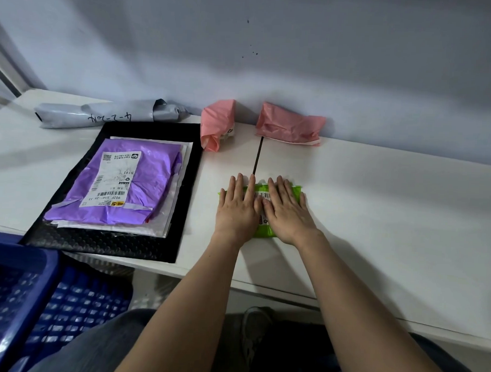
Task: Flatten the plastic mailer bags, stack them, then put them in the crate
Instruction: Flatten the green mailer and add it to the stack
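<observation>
Green mailer (277,212) lies on the bench (378,208), pressed under both flat, open-palmed hands: left (236,206), right (286,213), no grip closed. Purple-topped stack (120,186) is seemingly flattened; grey roll (101,113), two pink bags (216,124) (290,123) and blue crate (22,302) wait.

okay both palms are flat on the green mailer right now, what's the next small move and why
Probably slide the left hand and right hand apart to smooth the green mailer. It lies pressed under both palms, while the stack topped by the purple mailer waits to its left.
</observation>
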The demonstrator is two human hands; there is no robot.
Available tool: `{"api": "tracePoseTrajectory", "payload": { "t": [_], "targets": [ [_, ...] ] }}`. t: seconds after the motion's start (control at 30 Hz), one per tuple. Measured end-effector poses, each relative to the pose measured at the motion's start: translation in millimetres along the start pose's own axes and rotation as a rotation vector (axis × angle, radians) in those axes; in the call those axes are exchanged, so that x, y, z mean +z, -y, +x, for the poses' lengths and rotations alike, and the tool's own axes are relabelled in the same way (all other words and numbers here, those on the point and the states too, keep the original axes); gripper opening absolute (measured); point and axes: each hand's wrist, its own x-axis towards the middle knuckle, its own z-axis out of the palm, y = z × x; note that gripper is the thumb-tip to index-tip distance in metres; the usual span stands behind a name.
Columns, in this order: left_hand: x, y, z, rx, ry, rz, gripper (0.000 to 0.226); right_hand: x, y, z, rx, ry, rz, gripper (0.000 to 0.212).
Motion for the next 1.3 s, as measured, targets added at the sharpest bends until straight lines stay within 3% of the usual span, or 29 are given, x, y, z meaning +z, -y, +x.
{"api": "tracePoseTrajectory", "payload": {
  "t": [0.57,0.77,0.97,1.07,1.17,1.3],
  "targets": [
    [-4.1,-0.1,0.8,-0.002,0.055,-0.033,0.055,-2.6,0.4,-0.7,0.004,0.034,-0.021,0.055],
    [-20.3,7.7,5.0,0.04,0.158,-0.012,0.059,-15.5,2.6,-0.1,-0.022,0.047,0.01,0.057],
    [-65.7,33.9,10.1,-0.206,0.008,-0.094,0.052,-42.6,-0.8,4.8,0.003,0.015,0.018,0.071],
    [-79.5,46.6,6.6,-0.278,0.203,-0.099,0.049,-47.3,0.1,3.8,0.039,0.017,-0.004,0.073],
    [-84.8,49.4,0.6,-0.311,0.428,-0.136,0.049,-50.6,2.2,-1.5,0.084,0.159,0.15,0.065],
    [-90.1,53.3,0.8,-0.335,0.554,-0.124,0.054,-57.4,14.3,-6.2,0.044,0.205,0.349,0.048]
  ]
}}
